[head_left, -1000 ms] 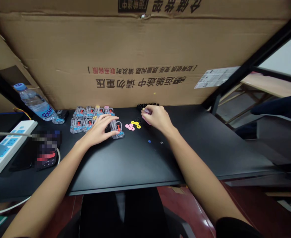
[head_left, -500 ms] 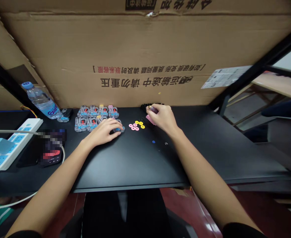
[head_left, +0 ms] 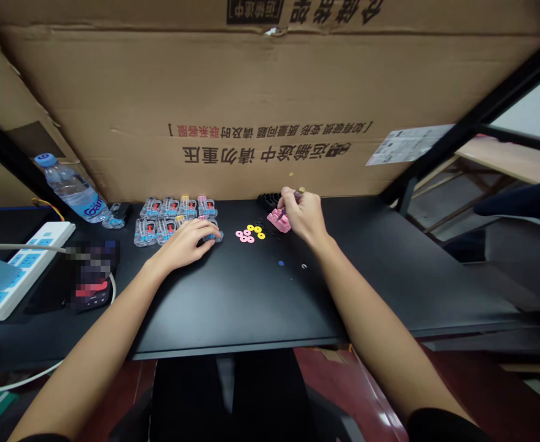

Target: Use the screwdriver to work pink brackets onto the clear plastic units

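Note:
My left hand (head_left: 187, 242) lies curled over a clear plastic piece with blue and red parts (head_left: 212, 234) at the right end of two rows of like pieces (head_left: 168, 216) on the black table (head_left: 251, 294). My right hand (head_left: 303, 213) is closed in a pinch on a small thin thing I cannot make out, held just above a pink block (head_left: 279, 220). Pink and yellow rings (head_left: 250, 232) lie between the two hands.
A big cardboard box (head_left: 270, 104) stands as a wall behind the table. At the left are a water bottle (head_left: 71, 191), a white power strip (head_left: 16, 270) and a blurred dark device (head_left: 90, 276). Two tiny bits (head_left: 281, 263) lie mid-table. A black frame bar (head_left: 463, 116) rises at right.
My left hand has pushed the clear piece back toward the rows and closed over it. My right hand has lifted a little, baring the pink block beneath.

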`<state>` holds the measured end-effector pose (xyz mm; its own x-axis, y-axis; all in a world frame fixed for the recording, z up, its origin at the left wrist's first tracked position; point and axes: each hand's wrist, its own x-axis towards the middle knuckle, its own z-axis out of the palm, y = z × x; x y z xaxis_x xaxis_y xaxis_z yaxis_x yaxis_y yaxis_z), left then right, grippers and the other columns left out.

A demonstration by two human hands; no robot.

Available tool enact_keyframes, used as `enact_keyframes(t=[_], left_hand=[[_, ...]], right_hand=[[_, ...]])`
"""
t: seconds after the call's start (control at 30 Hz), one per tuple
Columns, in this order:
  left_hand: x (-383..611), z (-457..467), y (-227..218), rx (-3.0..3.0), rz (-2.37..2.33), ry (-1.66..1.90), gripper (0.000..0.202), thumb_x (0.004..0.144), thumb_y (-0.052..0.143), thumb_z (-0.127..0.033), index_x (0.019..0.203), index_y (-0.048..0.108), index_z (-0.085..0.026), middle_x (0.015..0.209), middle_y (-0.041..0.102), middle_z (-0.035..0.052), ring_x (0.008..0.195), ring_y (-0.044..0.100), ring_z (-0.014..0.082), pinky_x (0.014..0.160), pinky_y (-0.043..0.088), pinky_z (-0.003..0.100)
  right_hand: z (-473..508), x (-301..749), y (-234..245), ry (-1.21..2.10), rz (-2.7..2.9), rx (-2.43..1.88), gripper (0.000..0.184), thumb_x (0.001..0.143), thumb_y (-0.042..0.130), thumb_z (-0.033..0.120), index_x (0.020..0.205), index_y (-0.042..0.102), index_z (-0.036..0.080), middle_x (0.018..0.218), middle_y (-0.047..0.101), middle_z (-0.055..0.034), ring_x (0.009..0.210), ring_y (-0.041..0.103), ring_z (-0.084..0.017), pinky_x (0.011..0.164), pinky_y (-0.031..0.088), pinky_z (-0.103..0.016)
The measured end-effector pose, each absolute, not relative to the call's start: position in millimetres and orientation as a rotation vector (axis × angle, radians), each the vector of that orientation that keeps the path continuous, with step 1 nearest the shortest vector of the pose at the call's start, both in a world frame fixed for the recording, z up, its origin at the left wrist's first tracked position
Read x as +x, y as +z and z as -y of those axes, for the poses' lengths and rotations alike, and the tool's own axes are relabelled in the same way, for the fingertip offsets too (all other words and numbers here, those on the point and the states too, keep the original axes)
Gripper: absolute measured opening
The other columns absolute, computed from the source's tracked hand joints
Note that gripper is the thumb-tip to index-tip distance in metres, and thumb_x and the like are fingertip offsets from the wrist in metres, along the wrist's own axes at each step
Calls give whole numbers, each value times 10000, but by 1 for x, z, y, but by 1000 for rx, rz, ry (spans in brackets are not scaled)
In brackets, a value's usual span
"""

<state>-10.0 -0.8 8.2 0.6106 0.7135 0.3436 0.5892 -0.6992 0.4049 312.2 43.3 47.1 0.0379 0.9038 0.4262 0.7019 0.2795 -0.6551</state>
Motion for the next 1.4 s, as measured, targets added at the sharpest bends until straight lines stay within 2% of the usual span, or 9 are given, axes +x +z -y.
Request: enact_keyframes(t=[0.3,0.57,0.7,0.8,1.0,1.23,1.4], left_hand=[[-10,0,7,2584,-1037,741,202,1060,583,-266,1182,743,-280,1308,758,59,1295,666,270,1161,481,523],[-12,0,6,2577,-1049,732,205,1059,585,-268,1188,744,-288,1325,755,49,1322,659,267,1207,452,541],[-12,0,7,2577,-1057,728,199,1065,587,-281,1192,740,-289,1334,755,50,1337,652,274,1194,460,536],[-12,0,7,2580,-1049,731,193,1068,585,-281,1185,739,-281,1330,757,52,1330,657,273,1191,462,532],[-12,-1,6,2578,-1045,730,197,1066,586,-282,1198,731,-288,1331,753,47,1328,657,265,1198,458,528],[-12,-2,4,2581,-1042,733,192,1065,590,-272,1203,723,-279,1333,752,52,1322,657,264,1183,468,520],[-12,-2,4,2590,-1042,744,191,1064,590,-259,1199,724,-276,1316,756,51,1310,664,263,1160,485,507]], right_hand=[[-59,325,29,316,1768,-1533,412,1052,495,367,709,669,221,676,698,-80,677,629,-228,757,482,-358],[-61,328,28,276,1771,-1601,416,1050,489,359,701,668,222,710,726,-104,716,644,-244,747,472,-365],[-61,326,27,279,1773,-1552,387,1022,517,372,705,679,219,670,711,-82,675,634,-232,703,456,-354],[-58,322,26,316,1785,-1514,325,988,549,399,798,730,206,682,718,-59,681,643,-226,692,455,-335],[-61,325,18,272,1881,-1496,200,893,672,352,1014,764,223,887,793,-56,794,687,-211,759,477,-315],[-59,323,20,299,1948,-1459,111,865,696,285,928,766,228,877,808,-46,809,722,-215,776,510,-320],[-77,358,27,31,1585,-1400,191,933,609,319,910,762,207,906,810,-85,855,748,-253,840,559,-368]])
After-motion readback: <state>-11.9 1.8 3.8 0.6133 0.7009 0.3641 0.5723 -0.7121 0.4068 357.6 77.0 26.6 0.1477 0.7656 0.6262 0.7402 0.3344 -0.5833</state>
